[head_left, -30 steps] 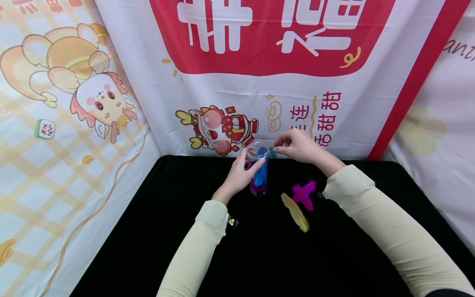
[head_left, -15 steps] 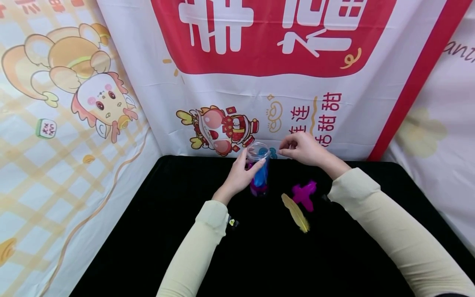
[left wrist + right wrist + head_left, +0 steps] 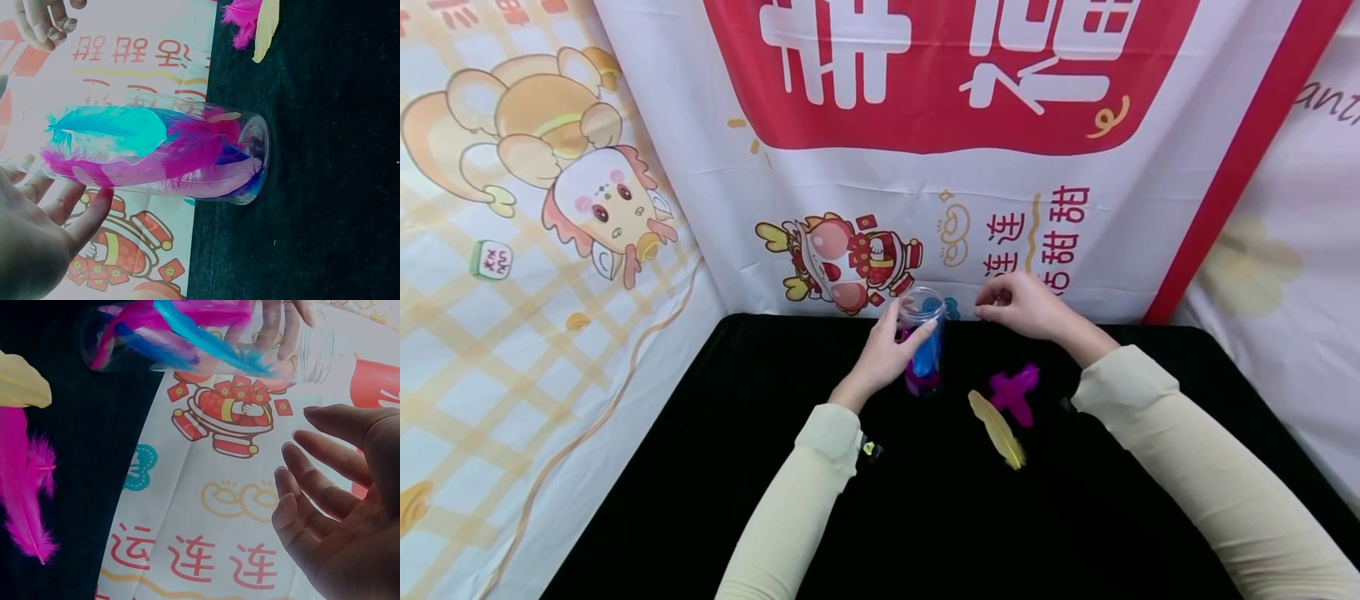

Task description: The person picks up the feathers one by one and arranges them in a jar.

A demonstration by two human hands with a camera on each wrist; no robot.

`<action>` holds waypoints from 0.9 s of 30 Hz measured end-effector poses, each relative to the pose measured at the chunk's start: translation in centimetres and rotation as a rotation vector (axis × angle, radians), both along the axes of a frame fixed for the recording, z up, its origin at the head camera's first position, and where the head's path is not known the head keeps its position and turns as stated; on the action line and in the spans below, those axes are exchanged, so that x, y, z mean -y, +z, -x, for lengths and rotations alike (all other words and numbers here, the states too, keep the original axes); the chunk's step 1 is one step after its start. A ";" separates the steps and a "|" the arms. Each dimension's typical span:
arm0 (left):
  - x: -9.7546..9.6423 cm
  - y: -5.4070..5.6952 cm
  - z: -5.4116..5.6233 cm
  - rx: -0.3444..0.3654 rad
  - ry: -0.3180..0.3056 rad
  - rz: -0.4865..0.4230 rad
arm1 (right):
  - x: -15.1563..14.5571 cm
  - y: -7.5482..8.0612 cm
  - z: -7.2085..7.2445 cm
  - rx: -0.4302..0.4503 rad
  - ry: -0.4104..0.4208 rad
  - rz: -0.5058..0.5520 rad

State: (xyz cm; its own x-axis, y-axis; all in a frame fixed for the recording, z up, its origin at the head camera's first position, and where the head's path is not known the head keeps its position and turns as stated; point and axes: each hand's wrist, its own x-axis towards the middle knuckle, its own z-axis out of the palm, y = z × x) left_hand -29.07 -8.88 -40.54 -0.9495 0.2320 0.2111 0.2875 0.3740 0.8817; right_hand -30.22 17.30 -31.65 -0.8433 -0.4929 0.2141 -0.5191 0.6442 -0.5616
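Note:
My left hand [image 3: 880, 357] grips a clear jar [image 3: 922, 307] near its open mouth, fingers and thumb around the wall. It stands upright at the table's back edge. Seen through the wall in the left wrist view are a turquoise feather [image 3: 119, 128], magenta feathers [image 3: 144, 165] and some darker blue ones. My right hand [image 3: 1019, 308] hovers to the right of the jar, apart from it, with loosely bent fingers and nothing between them. On the table lie a yellow feather [image 3: 998, 429] and magenta feathers [image 3: 1015, 395] forming a cross.
A black cloth [image 3: 955, 525] covers the table. Behind it hangs a printed white and red banner [image 3: 970, 175]; the teal butterfly [image 3: 140, 467] is part of its print. Another printed sheet [image 3: 535, 333] borders the left side.
My right hand has drawn back to the right, away from the jar's mouth. The left hand and jar have stayed in place, as have the feathers on the table.

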 end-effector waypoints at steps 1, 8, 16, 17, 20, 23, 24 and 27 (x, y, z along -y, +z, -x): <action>0.0 0.0 0.0 -0.001 -0.002 -0.002 | -0.1 -0.1 0.0 0.002 -0.003 0.004; 0.0 0.1 0.0 0.003 -0.013 -0.009 | -1.1 -0.6 -0.1 0.032 -0.014 0.011; 0.0 0.3 -0.2 0.001 -0.005 -0.004 | -1.9 -1.4 0.0 0.048 -0.053 -0.010; 0.0 0.3 -0.2 0.000 -0.005 -0.006 | -2.0 -1.5 -0.1 0.049 -0.056 -0.015; 0.0 0.3 -0.2 0.001 -0.009 -0.007 | -2.5 -1.8 -0.1 0.052 -0.059 -0.034; 0.1 0.3 -0.1 0.008 -0.013 -0.008 | -3.0 -2.2 -0.2 0.067 -0.066 -0.043; 0.1 0.3 -0.1 0.010 -0.014 -0.008 | -3.1 -2.4 -0.3 0.070 -0.065 -0.041; 0.1 0.2 -0.1 0.017 -0.013 -0.005 | -3.5 -2.7 -0.6 0.087 -0.065 -0.025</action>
